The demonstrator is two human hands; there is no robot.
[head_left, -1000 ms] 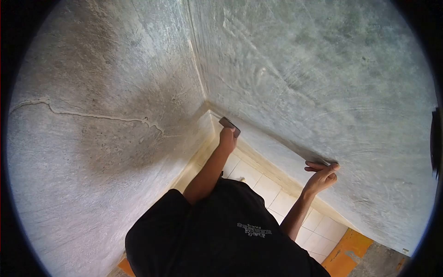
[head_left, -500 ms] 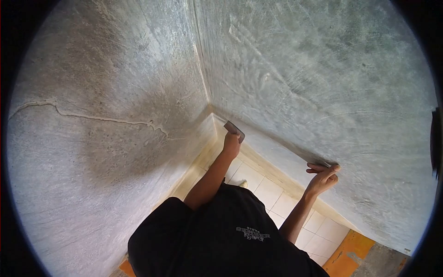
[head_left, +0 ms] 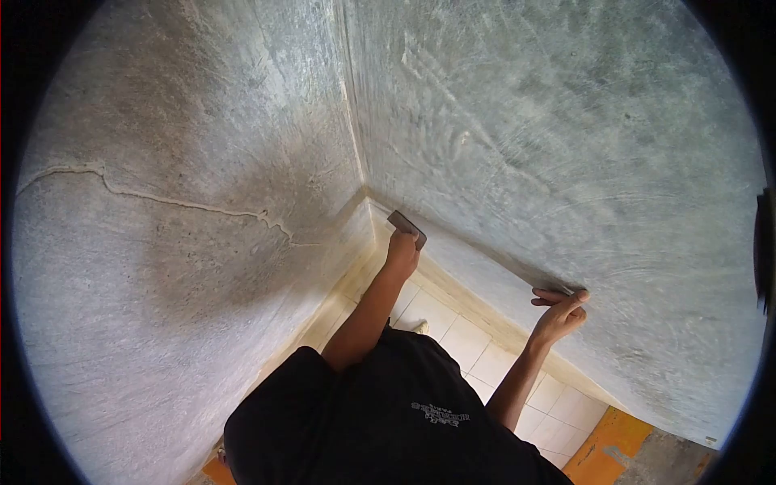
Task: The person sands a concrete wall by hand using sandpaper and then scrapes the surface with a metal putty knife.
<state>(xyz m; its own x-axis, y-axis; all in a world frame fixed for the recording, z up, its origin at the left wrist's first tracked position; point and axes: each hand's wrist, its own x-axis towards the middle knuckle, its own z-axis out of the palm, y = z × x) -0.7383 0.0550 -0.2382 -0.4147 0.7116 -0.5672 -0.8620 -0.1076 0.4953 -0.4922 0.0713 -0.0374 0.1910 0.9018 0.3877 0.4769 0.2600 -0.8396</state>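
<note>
My left hand [head_left: 402,252] is closed round a flat, dark brown rectangular piece [head_left: 405,224], thumb over its near end. It is held close to the right-hand wall [head_left: 517,145], low down near the corner. Farther right, my right hand [head_left: 558,319] reaches to the same wall, thumb stretched out and fingers bent. A thin, narrow edge [head_left: 571,288] shows between its thumb and fingers; what it belongs to, I cannot tell.
Grey, rough-plastered walls meet at a corner [head_left: 365,190]. A raised, pale crack line [head_left: 178,204] runs across the left wall. Below lie white floor tiles [head_left: 465,339] with a pale skirting [head_left: 453,301] along the wall. An orange patch [head_left: 610,440] is at lower right.
Both hands appear slightly farther left in view, along with a small shift of the whole scene. Their grips look the same.
</note>
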